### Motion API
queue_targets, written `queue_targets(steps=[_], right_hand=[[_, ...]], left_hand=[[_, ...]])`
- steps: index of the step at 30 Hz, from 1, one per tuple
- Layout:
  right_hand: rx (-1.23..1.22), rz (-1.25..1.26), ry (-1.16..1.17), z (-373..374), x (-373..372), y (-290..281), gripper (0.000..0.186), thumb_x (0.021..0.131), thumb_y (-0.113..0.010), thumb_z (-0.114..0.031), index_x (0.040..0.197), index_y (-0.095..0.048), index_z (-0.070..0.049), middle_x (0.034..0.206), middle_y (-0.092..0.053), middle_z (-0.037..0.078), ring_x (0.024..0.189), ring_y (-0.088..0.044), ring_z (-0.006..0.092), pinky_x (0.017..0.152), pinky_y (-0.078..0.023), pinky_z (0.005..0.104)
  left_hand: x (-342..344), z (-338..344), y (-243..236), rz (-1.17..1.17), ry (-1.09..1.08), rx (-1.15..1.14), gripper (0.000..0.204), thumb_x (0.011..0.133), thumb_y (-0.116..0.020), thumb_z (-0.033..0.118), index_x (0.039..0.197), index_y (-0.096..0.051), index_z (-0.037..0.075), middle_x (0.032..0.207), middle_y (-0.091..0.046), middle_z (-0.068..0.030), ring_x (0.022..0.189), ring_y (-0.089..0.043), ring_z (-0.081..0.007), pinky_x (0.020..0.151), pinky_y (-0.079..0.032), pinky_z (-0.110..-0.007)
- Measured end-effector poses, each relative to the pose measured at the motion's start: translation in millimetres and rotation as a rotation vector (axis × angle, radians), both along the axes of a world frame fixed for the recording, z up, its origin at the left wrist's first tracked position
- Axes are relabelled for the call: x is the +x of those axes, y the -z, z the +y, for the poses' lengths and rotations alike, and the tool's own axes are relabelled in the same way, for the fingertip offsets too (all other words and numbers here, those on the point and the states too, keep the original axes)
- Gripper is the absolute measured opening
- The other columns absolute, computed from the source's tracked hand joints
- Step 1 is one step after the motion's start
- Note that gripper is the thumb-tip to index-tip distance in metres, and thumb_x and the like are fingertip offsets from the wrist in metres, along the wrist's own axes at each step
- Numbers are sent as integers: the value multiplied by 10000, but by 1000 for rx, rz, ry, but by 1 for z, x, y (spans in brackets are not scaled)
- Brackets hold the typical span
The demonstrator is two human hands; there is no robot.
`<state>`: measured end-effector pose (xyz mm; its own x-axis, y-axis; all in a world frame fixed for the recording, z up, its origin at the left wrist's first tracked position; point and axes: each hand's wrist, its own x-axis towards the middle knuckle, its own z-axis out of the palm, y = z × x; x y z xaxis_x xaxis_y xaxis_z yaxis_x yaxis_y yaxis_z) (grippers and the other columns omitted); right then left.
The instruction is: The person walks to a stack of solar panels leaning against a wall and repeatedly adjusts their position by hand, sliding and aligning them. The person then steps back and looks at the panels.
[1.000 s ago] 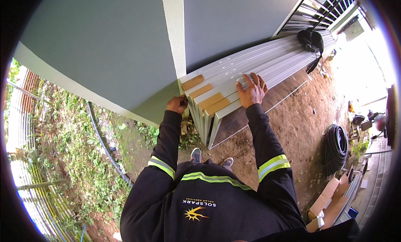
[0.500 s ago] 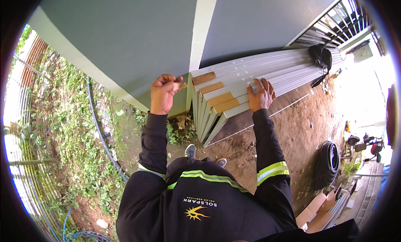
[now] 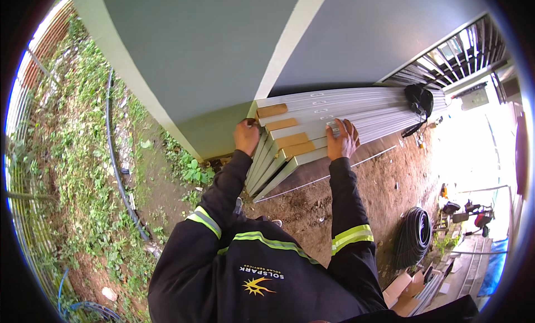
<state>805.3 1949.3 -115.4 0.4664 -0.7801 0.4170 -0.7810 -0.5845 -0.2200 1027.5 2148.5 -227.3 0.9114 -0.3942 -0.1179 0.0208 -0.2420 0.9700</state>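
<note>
A row of framed panels (image 3: 356, 103) with silver edges stands on edge along the wall. Tan strips (image 3: 292, 140) cover the near corners of several frames. At the row's near left corner, my left hand (image 3: 247, 136) is closed, its fingertips against the frame ends by the wall; whatever they hold is hidden. Farther right, my right hand (image 3: 342, 140) rests over the top edges of the outer frames, thumb and fingers apart, with a pale patch showing between them.
A grey wall (image 3: 189, 55) rises behind the panels. A black bag (image 3: 419, 100) lies on their far end. To the right, a coil of black pipe (image 3: 412, 238) stands on bare soil near cardboard (image 3: 402, 292). A dark hose (image 3: 115, 156) crosses the weeds at left.
My left hand has moved from mid-air, where it pinched a small tan piece, to the panels' near corner. My right hand stays on the frames, its fingers more bent. The view has shifted.
</note>
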Motion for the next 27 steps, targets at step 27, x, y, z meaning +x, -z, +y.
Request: queue_targets(steps=[27], right_hand=[[158, -164, -6, 11, 4, 10, 554, 941, -703, -460, 1410, -686, -165, 1575, -512, 141, 1541, -366, 358, 1261, -204, 639]], left_hand=[[-16, 41, 105, -286, 123, 619, 659, 1017, -682, 467, 1507, -550, 48, 1395, -634, -172, 1175, -654, -385, 999, -540, -453]])
